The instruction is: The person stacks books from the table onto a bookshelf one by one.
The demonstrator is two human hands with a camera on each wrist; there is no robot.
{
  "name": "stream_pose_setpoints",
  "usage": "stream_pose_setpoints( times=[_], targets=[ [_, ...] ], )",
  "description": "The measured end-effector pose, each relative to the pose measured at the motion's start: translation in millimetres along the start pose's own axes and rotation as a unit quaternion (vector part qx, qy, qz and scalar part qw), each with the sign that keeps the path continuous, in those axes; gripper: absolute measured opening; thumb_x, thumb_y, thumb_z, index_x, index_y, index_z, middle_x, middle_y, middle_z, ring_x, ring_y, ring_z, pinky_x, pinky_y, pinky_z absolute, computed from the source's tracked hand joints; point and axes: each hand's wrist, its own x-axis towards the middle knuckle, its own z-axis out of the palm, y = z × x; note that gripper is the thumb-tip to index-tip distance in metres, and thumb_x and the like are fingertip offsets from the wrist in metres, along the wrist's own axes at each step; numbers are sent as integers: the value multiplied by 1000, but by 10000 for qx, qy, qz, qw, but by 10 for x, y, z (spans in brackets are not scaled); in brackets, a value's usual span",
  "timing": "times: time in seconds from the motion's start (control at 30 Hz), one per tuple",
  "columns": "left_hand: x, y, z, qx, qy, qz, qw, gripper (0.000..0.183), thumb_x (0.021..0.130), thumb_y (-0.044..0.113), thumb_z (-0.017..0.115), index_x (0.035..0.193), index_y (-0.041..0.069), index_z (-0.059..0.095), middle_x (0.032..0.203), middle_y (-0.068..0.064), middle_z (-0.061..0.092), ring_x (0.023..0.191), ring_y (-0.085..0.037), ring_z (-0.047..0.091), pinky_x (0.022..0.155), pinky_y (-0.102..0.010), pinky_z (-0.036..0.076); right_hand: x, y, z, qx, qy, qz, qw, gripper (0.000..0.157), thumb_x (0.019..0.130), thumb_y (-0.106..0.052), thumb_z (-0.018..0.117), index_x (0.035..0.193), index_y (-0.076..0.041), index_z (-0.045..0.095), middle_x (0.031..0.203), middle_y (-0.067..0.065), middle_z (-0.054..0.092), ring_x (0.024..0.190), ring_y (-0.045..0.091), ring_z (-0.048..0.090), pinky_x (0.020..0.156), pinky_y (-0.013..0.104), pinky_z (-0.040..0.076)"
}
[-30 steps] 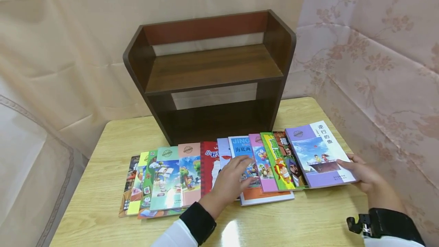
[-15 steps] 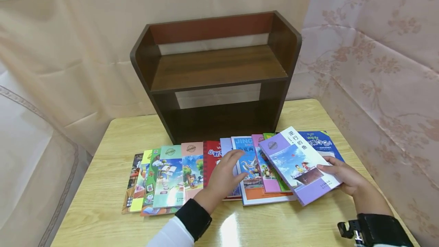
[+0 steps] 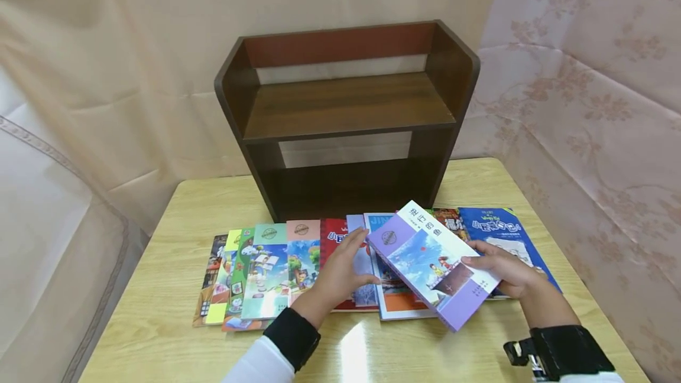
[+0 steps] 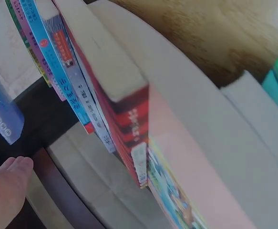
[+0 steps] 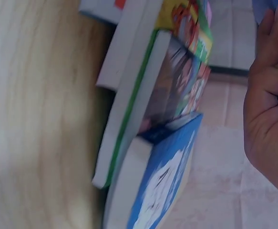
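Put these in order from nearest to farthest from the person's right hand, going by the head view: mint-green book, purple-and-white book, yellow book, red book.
1. Purple-and-white book: held in the right hand.
2. Red book: leftward, partly hidden by the left hand.
3. Mint-green book: farther left.
4. Yellow book: left of the mint-green one.

Below, a pale wood-grain table (image 3: 154,288) with rounded far corners and a bright patch of glare (image 3: 353,350); toward its back, a dark brown two-tier shelf (image 3: 351,105) with a reddish-brown back board (image 3: 340,46). Behind, a creased beige cloth (image 3: 143,46); at right, a pinkish cloth (image 3: 585,105) with brown flowers; at left, a white cloth (image 3: 42,194) with a greyish border.
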Motion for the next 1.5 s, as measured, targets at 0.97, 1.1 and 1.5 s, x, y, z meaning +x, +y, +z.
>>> stream_pose_setpoints(
  times=[0.97,1.1,1.5],
  targets=[
    [-136,-89,-252,-1331,-467,-101,9899,96,76,37,80,154,29,25,160,5,21,145,-27,23,106,-48,41,331,-271,226,-87,-1301,127,9914,20,97,-12,50,116,-20,52,105,9,71,88,28,71,74,37,58],
    [-176,-64,-331,-1712,-390,-235,9842,98,73,32,83,153,27,28,160,4,19,144,-30,24,104,-46,43,385,-348,262,-186,-1410,85,9898,21,98,-12,50,118,-18,51,106,10,71,87,28,71,73,37,59],
    [-245,-93,-497,-1774,-253,-264,9835,96,72,29,84,152,18,31,161,7,16,145,-33,21,105,-47,41,506,-502,405,-262,-1369,117,9902,21,97,-11,52,117,-18,54,106,9,71,89,28,71,75,39,58]
  ],
)
